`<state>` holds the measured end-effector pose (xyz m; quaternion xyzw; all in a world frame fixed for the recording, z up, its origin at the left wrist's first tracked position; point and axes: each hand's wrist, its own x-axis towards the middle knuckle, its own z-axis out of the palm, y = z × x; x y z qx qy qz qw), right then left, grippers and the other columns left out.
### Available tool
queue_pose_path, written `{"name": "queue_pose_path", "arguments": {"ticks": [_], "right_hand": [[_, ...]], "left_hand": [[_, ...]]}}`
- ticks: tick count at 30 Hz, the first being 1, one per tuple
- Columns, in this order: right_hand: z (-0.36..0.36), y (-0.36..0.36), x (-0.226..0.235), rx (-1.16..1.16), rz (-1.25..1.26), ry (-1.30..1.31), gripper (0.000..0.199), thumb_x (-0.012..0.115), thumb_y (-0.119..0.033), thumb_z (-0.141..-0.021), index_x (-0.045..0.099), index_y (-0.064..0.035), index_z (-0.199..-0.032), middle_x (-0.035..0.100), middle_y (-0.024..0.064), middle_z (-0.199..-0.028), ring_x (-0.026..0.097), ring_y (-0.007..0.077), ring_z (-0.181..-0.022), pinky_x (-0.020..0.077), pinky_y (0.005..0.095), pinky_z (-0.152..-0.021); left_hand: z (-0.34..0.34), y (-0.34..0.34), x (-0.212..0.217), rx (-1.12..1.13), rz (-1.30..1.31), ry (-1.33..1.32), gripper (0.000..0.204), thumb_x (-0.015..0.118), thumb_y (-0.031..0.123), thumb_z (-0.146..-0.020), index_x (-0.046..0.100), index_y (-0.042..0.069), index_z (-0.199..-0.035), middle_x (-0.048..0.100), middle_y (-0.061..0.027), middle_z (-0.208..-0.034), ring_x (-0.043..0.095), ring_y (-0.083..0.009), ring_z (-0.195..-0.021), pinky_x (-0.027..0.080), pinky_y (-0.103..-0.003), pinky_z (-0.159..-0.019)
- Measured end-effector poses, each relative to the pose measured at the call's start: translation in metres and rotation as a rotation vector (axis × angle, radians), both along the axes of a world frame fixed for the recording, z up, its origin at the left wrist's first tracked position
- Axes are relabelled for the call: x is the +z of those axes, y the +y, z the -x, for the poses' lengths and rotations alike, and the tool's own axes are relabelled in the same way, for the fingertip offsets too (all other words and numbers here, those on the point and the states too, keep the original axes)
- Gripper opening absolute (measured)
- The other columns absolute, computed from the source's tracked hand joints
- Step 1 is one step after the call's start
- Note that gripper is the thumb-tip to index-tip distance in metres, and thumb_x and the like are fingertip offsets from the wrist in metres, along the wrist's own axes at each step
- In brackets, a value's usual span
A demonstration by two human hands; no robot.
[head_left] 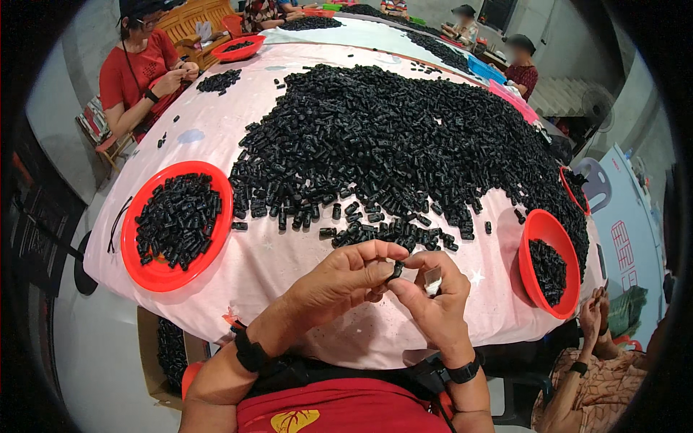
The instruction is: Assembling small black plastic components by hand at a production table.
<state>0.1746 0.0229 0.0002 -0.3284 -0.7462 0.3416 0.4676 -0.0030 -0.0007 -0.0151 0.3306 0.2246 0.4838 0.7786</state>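
Both hands are meeting just above the near edge of a pink cloth-covered table (303,252), pinching one small black plastic cylinder (398,270) between them.

Fingertips of the left hand (345,280) are pressing together on the cylinder from the left, while the right hand (432,296) is curling around it from the right, its thumb and forefinger closing on the piece and a small pale sliver showing against its palm. Just beyond the hands, a huge heap of matching black plastic cylinders (404,137) is spreading across the cloth. Left of the left hand, a round red plastic basin (133,245) is holding a layer of cylinders; right of the right hand, a second red basin (538,227) is sitting tilted, partly filled.
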Motion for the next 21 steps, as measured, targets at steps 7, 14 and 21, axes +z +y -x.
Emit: {"name": "queue_pose_path", "arguments": {"ticks": [7, 14, 21], "right_hand": [[-0.002, 0.004, -0.004, 0.040, 0.216, 0.136, 0.018, 0.072, -0.014, -0.080, 0.064, -0.0015, -0.090, 0.064, 0.0016, -0.075, 0.054, 0.0024, -0.064, 0.0426, 0.0172, -0.056], [0.000, 0.002, -0.006, 0.065, 0.224, 0.136, 0.013, 0.069, -0.008, -0.080, 0.063, 0.0001, -0.089, 0.064, 0.0014, -0.075, 0.056, 0.0042, -0.066, 0.0445, 0.0181, -0.058], [0.003, 0.001, -0.006, -0.039, 0.253, 0.127, 0.009, 0.064, -0.007, -0.083, 0.062, 0.0012, -0.080, 0.064, 0.0036, -0.075, 0.056, 0.0066, -0.068, 0.0456, 0.0222, -0.062]], "left_hand": [[-0.002, -0.001, 0.005, -0.033, -0.015, -0.028, 0.038, 0.061, 0.020, -0.090, 0.049, 0.005, -0.123, 0.058, 0.0028, -0.099, 0.055, -0.0026, -0.081, 0.045, -0.019, -0.072], [-0.003, -0.003, 0.010, -0.011, 0.051, 0.003, 0.039, 0.061, 0.023, -0.090, 0.049, 0.006, -0.123, 0.057, 0.0038, -0.093, 0.051, -0.0022, -0.077, 0.041, -0.018, -0.068], [-0.003, -0.001, 0.001, -0.049, 0.008, 0.025, 0.043, 0.061, 0.020, -0.089, 0.045, 0.003, -0.125, 0.055, 0.0033, -0.091, 0.048, -0.0018, -0.072, 0.039, -0.018, -0.062]]}}
